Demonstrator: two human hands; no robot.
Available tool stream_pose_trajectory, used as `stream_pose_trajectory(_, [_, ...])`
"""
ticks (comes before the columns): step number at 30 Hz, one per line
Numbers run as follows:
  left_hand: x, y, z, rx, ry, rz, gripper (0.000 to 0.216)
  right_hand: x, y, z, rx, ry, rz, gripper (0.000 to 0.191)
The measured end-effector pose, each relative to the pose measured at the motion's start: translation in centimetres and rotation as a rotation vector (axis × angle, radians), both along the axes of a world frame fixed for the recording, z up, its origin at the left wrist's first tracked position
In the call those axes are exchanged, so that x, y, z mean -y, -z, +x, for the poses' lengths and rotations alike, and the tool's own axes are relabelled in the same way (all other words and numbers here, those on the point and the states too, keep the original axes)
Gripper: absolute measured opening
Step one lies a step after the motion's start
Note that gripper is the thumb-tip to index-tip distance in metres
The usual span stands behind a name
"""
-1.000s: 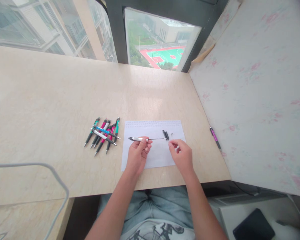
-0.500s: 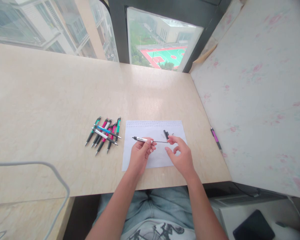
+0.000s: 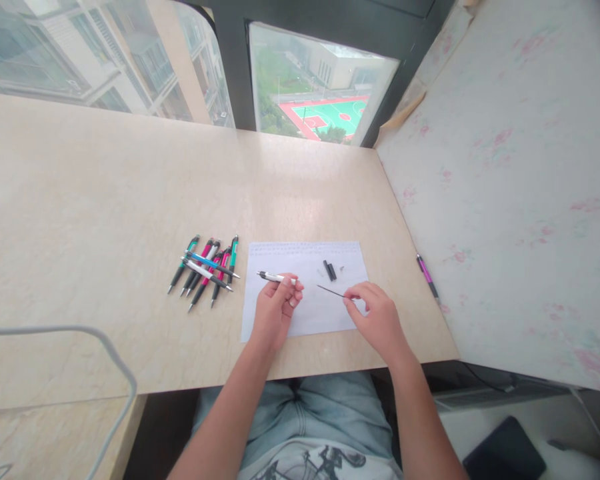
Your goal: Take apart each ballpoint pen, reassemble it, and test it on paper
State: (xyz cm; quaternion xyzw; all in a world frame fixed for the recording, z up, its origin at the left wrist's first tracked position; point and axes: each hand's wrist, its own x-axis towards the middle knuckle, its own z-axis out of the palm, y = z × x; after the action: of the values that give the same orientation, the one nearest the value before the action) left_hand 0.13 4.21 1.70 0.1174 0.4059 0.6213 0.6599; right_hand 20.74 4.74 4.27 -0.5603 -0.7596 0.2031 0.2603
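Observation:
Over the left side of the white paper (image 3: 305, 317), my left hand (image 3: 275, 307) is closed on a white pen barrel (image 3: 273, 277) with a black clip end pointing left. My right hand (image 3: 375, 310) pinches a thin dark pen refill (image 3: 331, 291) by its right end; the other end points left toward the barrel, apart from it. On the paper beyond my hands lie black pen parts (image 3: 329, 270), side by side, and a tiny metal-looking tip (image 3: 342, 269). Rows of handwriting run along the paper's top edge.
Several pens (image 3: 205, 267) in green, pink, blue and white lie heaped left of the paper. A purple pen (image 3: 427, 277) rests against the papered wall (image 3: 510, 233) at right. A grey cable (image 3: 100, 333) curves over the desk at lower left. Windows border the desk's far side.
My right hand has closed on the refill and moved right, drawing it out of the barrel. My left hand stays nearly in place with the barrel.

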Motion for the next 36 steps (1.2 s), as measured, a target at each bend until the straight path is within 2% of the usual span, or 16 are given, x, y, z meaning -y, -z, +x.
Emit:
stream_pose_trajectory(3, [-0.1,-0.1,0.0,0.046,-0.028,-0.002,0.020,0.4,0.6,-0.9,0.042,0.114,0.005,0.008])
stream_pose_trajectory(10, [-0.1,-0.2,-0.1,0.062,-0.008,0.017,0.021,-0.1,2.0,-5.3,0.077,0.189,-0.008,0.008])
stream_pose_trajectory(15, [-0.1,-0.1,-0.1,0.032,0.000,0.018,0.023,-0.5,2.5,-5.4,0.092,0.242,0.052,0.012])
stream_pose_trajectory(22, [0.4,-0.6,0.4,-0.105,0.154,0.023,0.027,1.5,0.7,-5.1,-0.257,0.163,-0.086,0.017])
stream_pose_trajectory(26, [0.6,-0.6,0.7,-0.213,0.248,0.062,0.027,2.1,-0.6,-5.9,-0.322,0.051,-0.091,0.023])
stream_pose_trajectory(29, [0.6,-0.7,0.8,-0.352,0.201,0.109,0.025,2.1,-0.4,-6.4,-0.430,0.094,-0.156,0.024])
stream_pose_trajectory(33, [0.8,-0.9,1.1,-0.541,0.065,0.166,0.017,1.7,1.1,-7.2,-0.725,0.238,-0.422,0.026])
stream_pose_trajectory(36, [0.9,-0.7,1.1,-0.696,0.069,0.264,0.010,1.6,1.8,-7.7,-0.896,0.262,-0.563,0.031])
